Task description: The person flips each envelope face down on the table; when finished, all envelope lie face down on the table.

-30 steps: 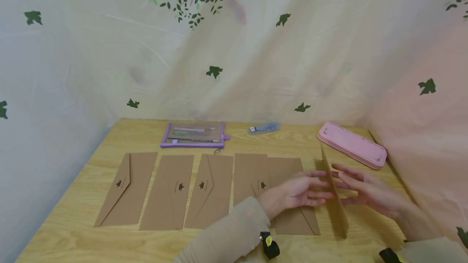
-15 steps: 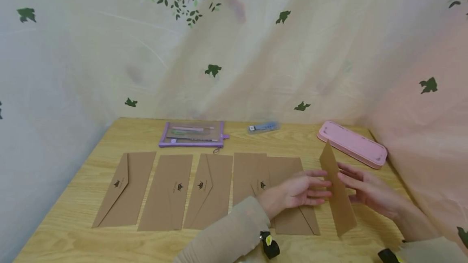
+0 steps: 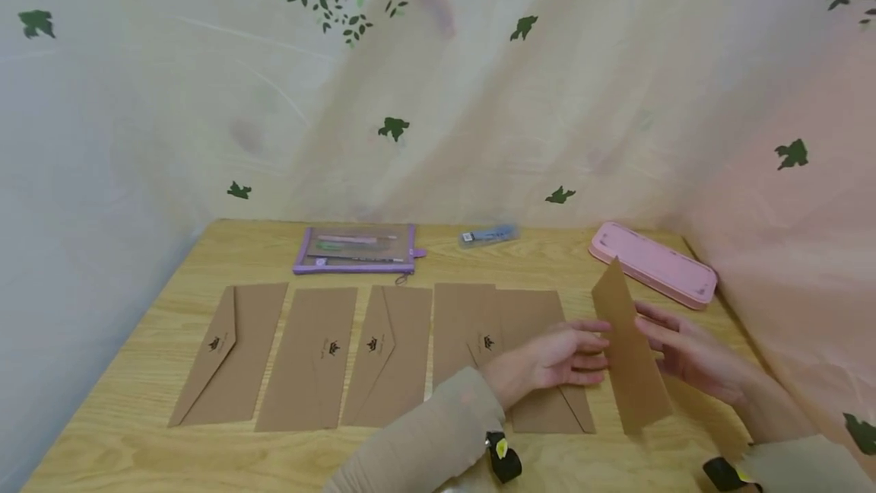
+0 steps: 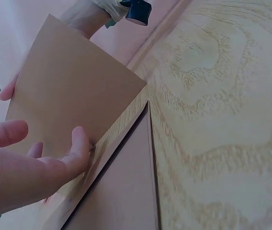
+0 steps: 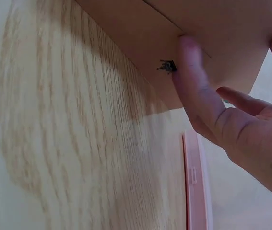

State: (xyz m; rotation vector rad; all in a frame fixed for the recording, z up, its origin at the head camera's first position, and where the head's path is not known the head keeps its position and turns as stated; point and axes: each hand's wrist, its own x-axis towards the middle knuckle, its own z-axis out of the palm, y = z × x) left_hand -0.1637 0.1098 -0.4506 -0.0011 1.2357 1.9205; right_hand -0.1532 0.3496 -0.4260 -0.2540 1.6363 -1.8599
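A brown kraft-paper envelope (image 3: pixel 633 360) stands on edge between my two hands, tilted, plain face toward the left. My left hand (image 3: pixel 564 356) has loosely extended fingers at that plain face; thumb and fingers stay apart, and the left wrist view does not settle whether they touch. My right hand (image 3: pixel 698 360) holds the envelope from the flap side. In the right wrist view a bent finger (image 5: pixel 193 72) presses beside the black crown print (image 5: pixel 166 66). Beneath my left hand lies another envelope (image 3: pixel 550 409), overlapping its neighbour (image 3: pixel 465 310).
Three envelopes lie in a row at left: the leftmost envelope (image 3: pixel 253 356), the second envelope (image 3: pixel 301 360) and the middle envelope (image 3: pixel 411 356). Behind are a purple-edged mesh pouch (image 3: pixel 356 269), a small clear blue pack (image 3: pixel 489 236) and a pink case (image 3: pixel 653 261) on the wooden table (image 3: pixel 130 394).
The envelope between my hands has turned from nearly edge-on, so its plain left face now shows. My right fingers now sit further behind it. Both arms stay nearly in place.
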